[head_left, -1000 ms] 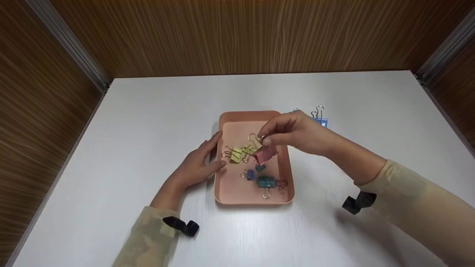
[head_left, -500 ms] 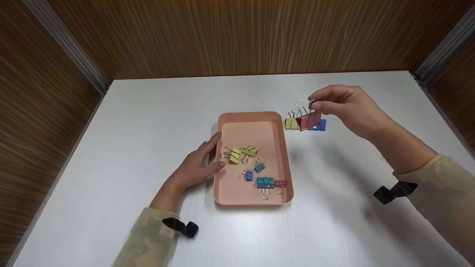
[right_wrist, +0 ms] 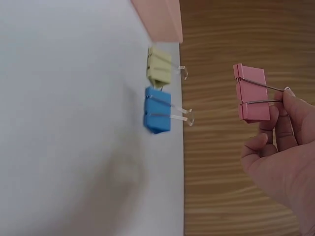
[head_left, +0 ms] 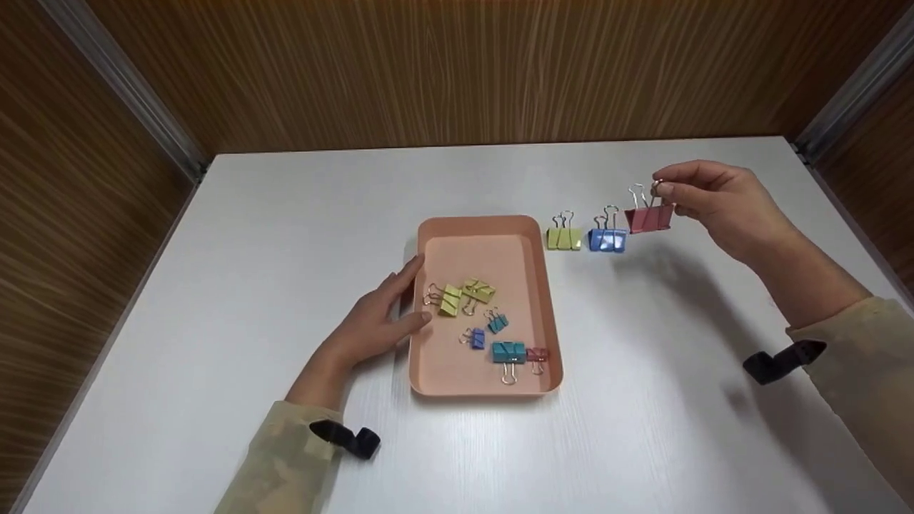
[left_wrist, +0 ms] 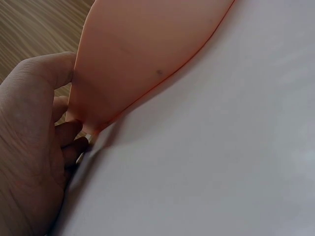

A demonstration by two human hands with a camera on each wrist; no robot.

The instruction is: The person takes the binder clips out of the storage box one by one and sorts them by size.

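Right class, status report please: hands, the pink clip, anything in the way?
Right hand pinches pink clip by its wire handles, above table. Left hand steadies tray. Blue clip close beside it.

Your white tabletop (head_left: pixel 285 214), walled in wood grain on three sides, carries: one peach tray (head_left: pixel 477 225) at centre, holding several small binder clips; one yellow binder clip (head_left: pixel 563 238) just right of the tray; one blue binder clip (head_left: pixel 607 240) just beside the yellow, both upright.
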